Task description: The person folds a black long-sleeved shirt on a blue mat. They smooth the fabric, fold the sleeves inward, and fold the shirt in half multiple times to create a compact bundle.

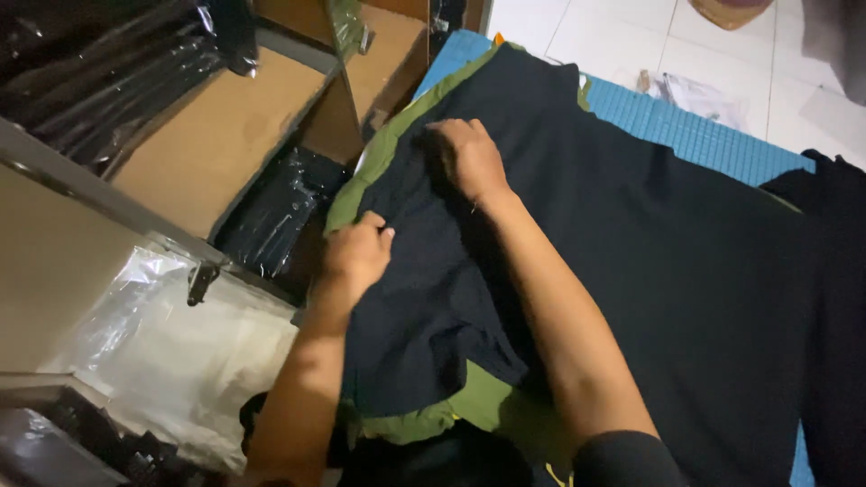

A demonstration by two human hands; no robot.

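Observation:
A dark navy garment (pixel 631 234) lies spread over an olive green garment (pixel 487 406), both on a blue mat (pixel 695 135). My left hand (pixel 359 251) pinches the navy fabric's left edge, fingers closed on a fold. My right hand (pixel 467 158) rests farther up on the same fabric, fingers curled down and gripping it near its top edge. Both forearms reach in from the bottom of the view.
A wooden shelf unit (pixel 225 135) stands at the left, with black plastic-wrapped packages (pixel 99 72) on it and clear plastic bags (pixel 180 352) below. More dark cloth (pixel 834 298) lies at the right. White floor tiles (pixel 622 41) show at the top.

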